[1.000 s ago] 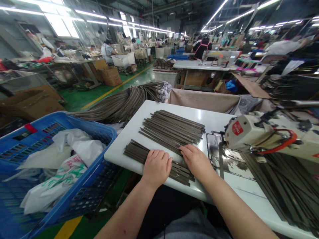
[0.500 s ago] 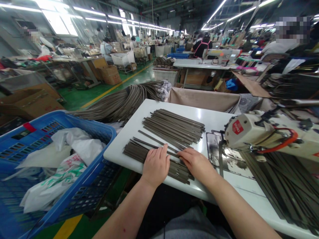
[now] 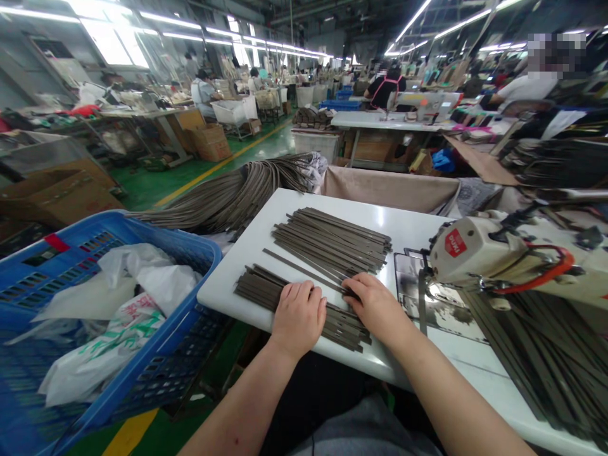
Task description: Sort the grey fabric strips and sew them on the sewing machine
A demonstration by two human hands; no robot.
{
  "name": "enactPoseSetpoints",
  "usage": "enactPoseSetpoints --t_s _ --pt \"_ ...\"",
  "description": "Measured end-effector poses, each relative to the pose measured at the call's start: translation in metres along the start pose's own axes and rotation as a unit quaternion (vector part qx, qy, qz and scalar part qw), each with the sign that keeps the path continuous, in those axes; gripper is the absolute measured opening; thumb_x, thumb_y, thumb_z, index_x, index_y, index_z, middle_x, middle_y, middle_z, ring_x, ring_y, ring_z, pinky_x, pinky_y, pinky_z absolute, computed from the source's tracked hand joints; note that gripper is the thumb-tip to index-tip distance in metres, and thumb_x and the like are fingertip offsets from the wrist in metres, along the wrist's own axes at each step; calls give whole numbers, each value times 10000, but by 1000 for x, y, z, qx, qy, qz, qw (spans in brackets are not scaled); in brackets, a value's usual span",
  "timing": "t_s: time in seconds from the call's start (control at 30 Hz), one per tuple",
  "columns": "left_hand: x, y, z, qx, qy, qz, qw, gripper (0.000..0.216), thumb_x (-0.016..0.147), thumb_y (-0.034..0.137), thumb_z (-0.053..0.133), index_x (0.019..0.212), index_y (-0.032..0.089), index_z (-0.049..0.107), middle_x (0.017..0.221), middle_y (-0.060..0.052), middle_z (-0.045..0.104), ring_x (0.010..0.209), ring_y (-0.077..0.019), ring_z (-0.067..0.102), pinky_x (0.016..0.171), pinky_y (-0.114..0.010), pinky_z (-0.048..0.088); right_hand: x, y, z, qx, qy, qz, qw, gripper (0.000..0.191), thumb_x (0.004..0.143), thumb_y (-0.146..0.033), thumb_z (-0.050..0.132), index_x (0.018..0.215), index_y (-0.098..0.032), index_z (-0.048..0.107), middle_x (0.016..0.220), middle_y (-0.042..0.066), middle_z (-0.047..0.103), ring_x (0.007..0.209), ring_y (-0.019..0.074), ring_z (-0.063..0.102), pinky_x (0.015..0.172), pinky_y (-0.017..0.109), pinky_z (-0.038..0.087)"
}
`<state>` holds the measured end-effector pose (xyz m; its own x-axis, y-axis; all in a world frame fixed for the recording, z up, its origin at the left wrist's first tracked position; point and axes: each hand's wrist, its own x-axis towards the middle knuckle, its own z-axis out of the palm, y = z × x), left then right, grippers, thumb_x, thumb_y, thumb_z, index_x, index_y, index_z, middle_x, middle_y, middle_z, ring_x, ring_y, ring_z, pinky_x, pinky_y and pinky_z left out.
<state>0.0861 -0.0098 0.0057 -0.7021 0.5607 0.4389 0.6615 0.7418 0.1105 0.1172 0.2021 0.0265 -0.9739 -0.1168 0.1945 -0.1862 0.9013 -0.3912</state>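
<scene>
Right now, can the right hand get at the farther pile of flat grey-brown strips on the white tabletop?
Probably yes: the right hand is just on the near side of the farther pile, whose top looks uncovered; only thin loose grey-brown strips lie between.

L grip (image 3: 299,320) – palm dn, fingers bent | R grip (image 3: 373,309) – fingers bent, ptg L | forearms (image 3: 244,396) bare, fwd

Narrow, flat grey-brown strips (image 3: 332,240) lie in two bundles (image 3: 261,288) on the white counter (image 3: 285,201), a single strip (image 3: 297,268) between them.
</scene>
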Motion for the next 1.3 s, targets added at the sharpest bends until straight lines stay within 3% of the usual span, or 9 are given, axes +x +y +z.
enactPoseSetpoints --t_s 0.2,0.3,0.43,0.53,0.7,0.87,0.97,1.1,1.3 --pt "1 -3 5 -24 34 11 999 289 1025 234 515 1297 160 582 1522 -161 525 1454 -312 446 1202 -511 384 -1 -1 -4 124 -40 -9 991 257 873 -47 622 1007 -230 742 1009 42 723 963 201 686 914 328 555" --pt "3 -4 7 -31 8 29 999 330 1041 254 494 1356 171 548 1415 -145 604 1368 -297 525 1197 -512 390 1 1 -4 142 -40 -25 989 258 912 -80 591 1038 -236 754 992 45 738 958 200 696 917 331 564" --pt "5 -3 4 -16 -17 11 1000 160 1044 280 493 1101 188 610 1117 -118 649 1084 -290 608 1075 -489 472 5 7 1 15 45 2 999 299 941 -145 595 1205 -188 728 1155 132 705 1099 282 651 1027 456 539" --pt "7 0 0 -3 -28 1 1000 137 1039 299 506 1013 197 594 1033 -103 626 1014 -296 591 963 -478 506 6 9 7 -45 42 18 998 345 942 -167 615 1278 -168 695 1163 150 680 1101 302 634 1032 480 533" --pt "6 0 1 8 -22 -9 1000 172 1038 318 511 1060 175 604 1063 -113 631 1032 -298 586 950 -471 501 3 6 7 -14 13 42 999 268 927 -150 654 1185 -170 723 1091 119 669 1050 266 639 1004 408 525" --pt "3 -3 4 11 6 13 1000 425 1055 356 506 1435 167 511 1421 -140 581 1174 -302 570 1008 -467 478 1 4 0 104 -47 7 993 226 901 -78 637 1032 -228 745 989 47 690 960 206 668 916 328 537" --pt "4 -2 4 5 -8 15 1000 332 1060 361 499 1325 181 585 1315 -114 638 1149 -302 571 1013 -477 470 5 6 -2 112 -29 -8 993 197 950 -118 596 1004 -223 754 973 52 701 940 207 674 915 336 546" --pt "4 -1 2 4 -17 7 1000 266 1059 366 505 1222 188 614 1212 -113 648 1110 -306 568 990 -485 477 10 10 1 -2 64 11 998 302 944 -144 630 1235 -152 712 1189 141 694 1120 297 632 1043 454 520" --pt "4 -1 3 -10 -6 13 1000 198 1046 350 535 1104 177 612 1205 -124 620 1204 -307 539 1111 -487 420 10 9 9 -70 26 -7 997 303 960 -136 620 1253 -123 697 1158 151 688 1059 301 620 1015 463 536"
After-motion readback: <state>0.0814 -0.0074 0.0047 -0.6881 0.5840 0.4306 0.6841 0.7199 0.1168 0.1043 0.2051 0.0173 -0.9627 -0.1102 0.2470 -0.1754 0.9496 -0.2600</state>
